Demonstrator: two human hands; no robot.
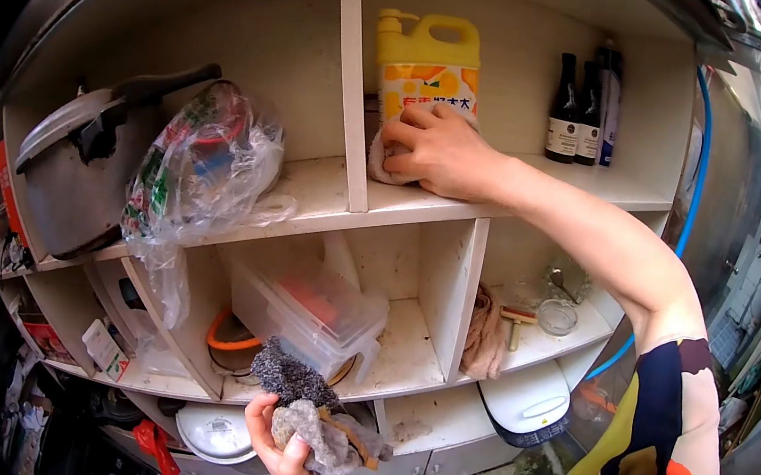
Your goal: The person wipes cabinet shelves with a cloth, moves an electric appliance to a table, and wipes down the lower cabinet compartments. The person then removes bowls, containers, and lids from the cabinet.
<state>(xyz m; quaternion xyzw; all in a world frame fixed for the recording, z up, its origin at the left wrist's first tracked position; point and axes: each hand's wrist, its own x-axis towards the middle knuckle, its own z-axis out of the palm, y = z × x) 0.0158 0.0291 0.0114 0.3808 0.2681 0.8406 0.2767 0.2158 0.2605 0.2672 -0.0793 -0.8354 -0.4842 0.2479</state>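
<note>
My right hand (439, 150) reaches up to the upper right compartment, its fingers closed on a light greyish cloth (380, 163) at the shelf's front edge. Directly behind it stands a yellow pump jug (432, 49) with an orange-patterned label, partly covered by the hand and cloth. Low in front of the shelves, my left hand (285, 458) grips a bunch of grey rags (322, 439). A dark, fuzzy scrubbing pad (292, 377) sticks up from the same bunch. Something with a tan edge shows among the rags, but I cannot make it out.
Dark bottles (565, 113) stand right of the jug. A pressure cooker (82, 191) and a plastic bag (209, 160) fill the upper left compartment. Below are a clear plastic box (306, 304), a brown cloth (486, 331) and a glass dish (558, 317).
</note>
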